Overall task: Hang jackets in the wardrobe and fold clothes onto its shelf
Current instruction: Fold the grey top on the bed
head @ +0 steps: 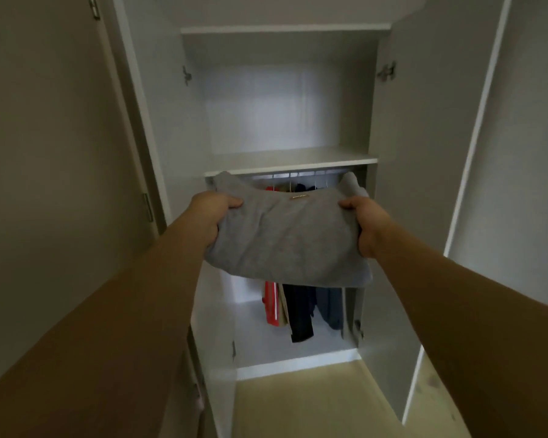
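Jackets (pixel 301 308) hung below shelf (pixel 293 161) — we grip folded grey garment (pixel 285 238), left hand (pixel 208 216), right hand (pixel 366 224), fingers curled round edges — shelf placement left.

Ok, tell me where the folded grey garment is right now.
Centre of the head view: the grey garment is held between left hand and right hand, just below the wardrobe shelf.

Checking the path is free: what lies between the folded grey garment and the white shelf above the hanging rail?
Nothing: the head view shows the grey garment just below the bare shelf.
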Demonstrator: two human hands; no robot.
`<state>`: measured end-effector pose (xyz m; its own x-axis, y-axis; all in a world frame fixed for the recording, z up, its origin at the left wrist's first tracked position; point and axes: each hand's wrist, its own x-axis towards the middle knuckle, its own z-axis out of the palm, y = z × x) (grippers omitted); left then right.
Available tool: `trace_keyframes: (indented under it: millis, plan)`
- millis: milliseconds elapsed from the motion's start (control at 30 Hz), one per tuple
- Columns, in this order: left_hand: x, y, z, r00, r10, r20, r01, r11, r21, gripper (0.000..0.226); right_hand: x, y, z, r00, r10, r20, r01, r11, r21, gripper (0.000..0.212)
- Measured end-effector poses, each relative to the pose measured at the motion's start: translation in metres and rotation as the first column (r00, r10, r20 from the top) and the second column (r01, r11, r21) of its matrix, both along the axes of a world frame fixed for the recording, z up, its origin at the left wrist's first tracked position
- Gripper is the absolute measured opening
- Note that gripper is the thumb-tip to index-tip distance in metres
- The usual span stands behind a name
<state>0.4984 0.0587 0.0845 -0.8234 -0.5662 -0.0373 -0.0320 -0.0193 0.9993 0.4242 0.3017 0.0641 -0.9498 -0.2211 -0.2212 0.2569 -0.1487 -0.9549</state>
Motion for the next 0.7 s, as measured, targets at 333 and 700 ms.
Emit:
trace_keyframes:
  millis: [333,700]
  plan:
    - [-0.271,-0.127,0.064,0.989,0.124,-0.077,-0.131,0.986,-0.101,0.05,-0.312,-0.135,0.06,0.98,0.169,-0.106,-0.176,0.982,-0.063,0.031]
    - [-0.501,-0.281,0.144,0.946,0.219,-0.238,-0.263,0.95,-0.17,0.05,-0.556,-0.301,0.138,0.947,0.237,-0.219,-0.259,0.963,-0.076,0.029]
